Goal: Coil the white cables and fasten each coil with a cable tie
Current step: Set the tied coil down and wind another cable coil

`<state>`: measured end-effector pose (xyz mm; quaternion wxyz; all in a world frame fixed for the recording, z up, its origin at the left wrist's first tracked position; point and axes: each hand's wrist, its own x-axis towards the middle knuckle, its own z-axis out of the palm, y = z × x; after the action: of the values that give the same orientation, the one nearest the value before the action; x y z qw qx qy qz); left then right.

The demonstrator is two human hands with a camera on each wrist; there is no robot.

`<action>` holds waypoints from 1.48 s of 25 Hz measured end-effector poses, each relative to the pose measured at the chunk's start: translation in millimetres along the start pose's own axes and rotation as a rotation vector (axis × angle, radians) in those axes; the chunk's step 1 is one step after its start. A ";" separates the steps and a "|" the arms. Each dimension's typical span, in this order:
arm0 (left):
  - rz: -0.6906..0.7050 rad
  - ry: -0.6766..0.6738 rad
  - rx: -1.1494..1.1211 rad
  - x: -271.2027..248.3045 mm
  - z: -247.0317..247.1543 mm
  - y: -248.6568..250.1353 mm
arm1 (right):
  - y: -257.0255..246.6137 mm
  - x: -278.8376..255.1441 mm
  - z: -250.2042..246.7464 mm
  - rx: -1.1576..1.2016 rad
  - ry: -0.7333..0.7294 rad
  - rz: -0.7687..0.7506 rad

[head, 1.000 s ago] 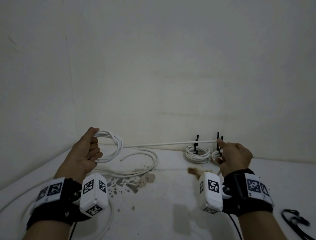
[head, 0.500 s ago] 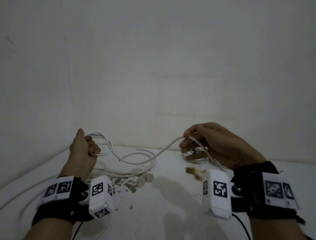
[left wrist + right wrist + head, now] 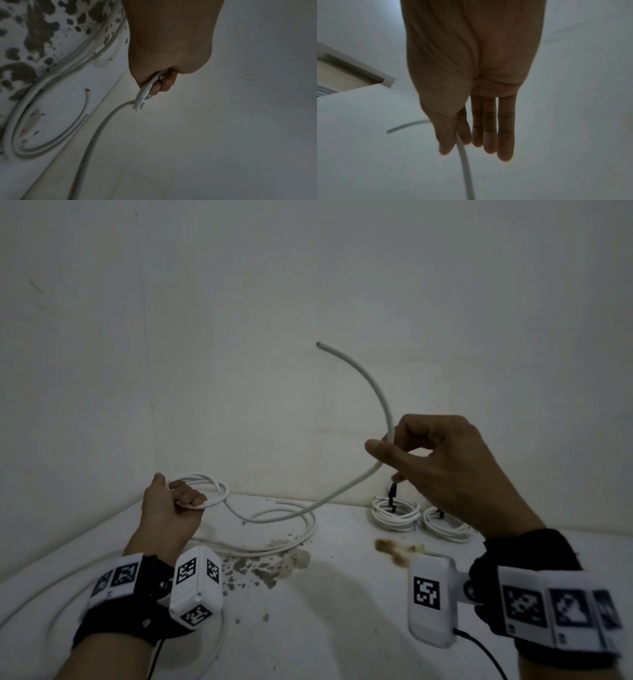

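Note:
My left hand (image 3: 186,498) grips a small coil of white cable (image 3: 209,486) just above the table's far left corner. From the coil the cable (image 3: 329,494) dips, then climbs to my right hand (image 3: 387,441), which pinches it between thumb and forefinger. Past the pinch, the free end (image 3: 318,344) arcs up and left in the air. The left wrist view shows the left hand (image 3: 161,83) curled round the coil (image 3: 143,94). In the right wrist view the right hand (image 3: 458,136) pinches the cable (image 3: 465,162), its other fingers straight.
Two tied coils (image 3: 395,513) (image 3: 445,525) with black ties lie by the back wall. A loose white cable (image 3: 291,529) curves over the stained white table (image 3: 325,611), and more of it trails at the left (image 3: 34,594). Walls close in behind and at the left.
My right hand has come up and in from its far-right reach. The once-taut cable now sags, and its free end has swung into the air. The left hand keeps hold of the coil.

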<state>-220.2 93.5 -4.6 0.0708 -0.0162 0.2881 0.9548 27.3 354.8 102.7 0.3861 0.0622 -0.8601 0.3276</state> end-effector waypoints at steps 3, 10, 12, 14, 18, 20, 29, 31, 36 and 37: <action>-0.035 -0.011 0.055 -1.2 3.2 -4.0 | -4.6 2.7 14.6 0.263 -0.096 0.048; -0.166 -0.182 0.420 -18.8 34.3 -33.1 | -41.9 4.4 51.1 0.896 -0.092 0.253; -0.232 -0.276 0.629 -29.4 45.7 -48.1 | -37.2 9.6 63.2 1.064 0.028 0.355; -0.308 -0.367 0.742 -40.7 55.2 -60.7 | -26.6 14.8 65.0 1.183 0.187 0.424; -0.471 -0.522 0.728 -59.5 66.3 -75.2 | -1.3 21.2 55.4 1.276 0.511 0.510; -0.520 -0.574 0.717 -65.6 68.5 -80.2 | 10.1 23.1 52.4 1.231 0.666 0.520; -0.443 -0.582 0.825 -78.7 74.7 -88.3 | 51.4 19.9 46.5 0.986 1.082 0.572; -0.408 -0.531 0.817 -80.8 75.5 -88.7 | 52.0 18.8 47.8 0.902 1.043 0.513; -0.358 -0.440 0.581 -78.1 77.5 -84.6 | 40.8 18.2 41.9 0.657 0.625 0.355; -0.362 -0.445 0.500 -79.0 79.2 -84.1 | 36.2 17.5 44.3 0.631 0.485 0.380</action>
<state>-129.1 196.6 21.0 0.3011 0.1585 0.4821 0.8073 -25.5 358.4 74.8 0.4716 -0.0609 -0.5987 0.6446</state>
